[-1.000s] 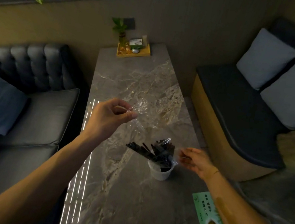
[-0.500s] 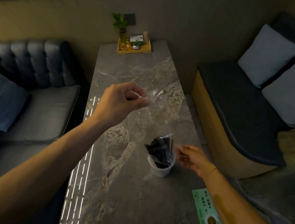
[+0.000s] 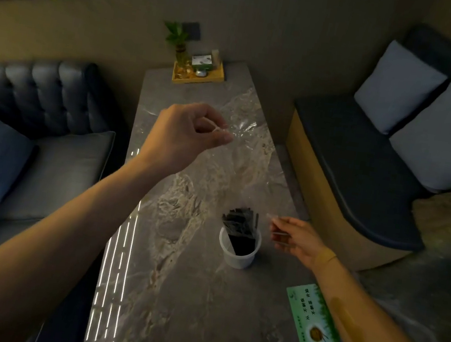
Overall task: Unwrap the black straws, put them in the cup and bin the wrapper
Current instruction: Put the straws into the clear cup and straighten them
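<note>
A bundle of black straws (image 3: 241,221) stands upright in a white cup (image 3: 238,255) on the grey marble table (image 3: 186,296). My left hand (image 3: 186,133) is raised above the table and pinches the top of a clear plastic wrapper (image 3: 249,156), which hangs down toward the cup. My right hand (image 3: 294,238) hovers just right of the cup, fingers loosely curled, with a thin clear edge of the wrapper between the fingertips.
A yellow tray (image 3: 198,75) with a small plant and a box sits at the table's far end. A green card (image 3: 312,316) lies at the near right edge. A dark sofa (image 3: 37,121) is left, a cushioned bench (image 3: 364,167) right.
The left hand lifted the wrapper up and away from the cup. The straws slid out of it and tipped from slanting to upright in the cup. The right hand stayed beside the cup.
</note>
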`<action>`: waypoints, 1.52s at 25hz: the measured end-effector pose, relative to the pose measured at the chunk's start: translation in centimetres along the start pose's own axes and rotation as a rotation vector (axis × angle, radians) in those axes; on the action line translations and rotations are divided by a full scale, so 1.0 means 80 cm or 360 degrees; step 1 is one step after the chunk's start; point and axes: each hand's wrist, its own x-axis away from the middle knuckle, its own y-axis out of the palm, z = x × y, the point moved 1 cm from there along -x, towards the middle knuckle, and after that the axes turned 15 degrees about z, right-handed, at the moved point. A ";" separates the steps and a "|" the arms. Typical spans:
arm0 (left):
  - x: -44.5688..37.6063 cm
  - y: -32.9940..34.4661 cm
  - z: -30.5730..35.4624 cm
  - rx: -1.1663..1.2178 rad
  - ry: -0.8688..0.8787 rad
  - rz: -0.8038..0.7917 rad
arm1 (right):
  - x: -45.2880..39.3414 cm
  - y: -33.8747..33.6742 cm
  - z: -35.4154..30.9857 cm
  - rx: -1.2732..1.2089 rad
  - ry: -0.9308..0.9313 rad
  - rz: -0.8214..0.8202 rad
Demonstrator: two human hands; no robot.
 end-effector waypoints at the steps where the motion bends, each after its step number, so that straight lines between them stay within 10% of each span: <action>1: -0.002 -0.002 0.001 0.0005 0.0017 0.0011 | 0.002 0.000 -0.002 -0.0005 -0.0012 -0.0011; 14: -0.020 -0.103 -0.033 0.0441 -0.0171 0.0433 | 0.038 0.033 -0.066 -0.0210 -0.0359 -0.0093; 22: 0.121 -0.166 -0.215 0.0895 -0.1381 0.0977 | 0.073 0.167 -0.067 -0.0087 -0.0406 -0.0216; 30: 0.285 -0.101 -0.290 0.1466 -0.2388 0.1197 | 0.094 0.305 0.070 0.0106 0.0497 -0.0585; 38: 0.367 -0.051 -0.322 0.1134 -0.2712 0.0651 | 0.091 0.308 0.144 0.0514 0.0207 -0.0153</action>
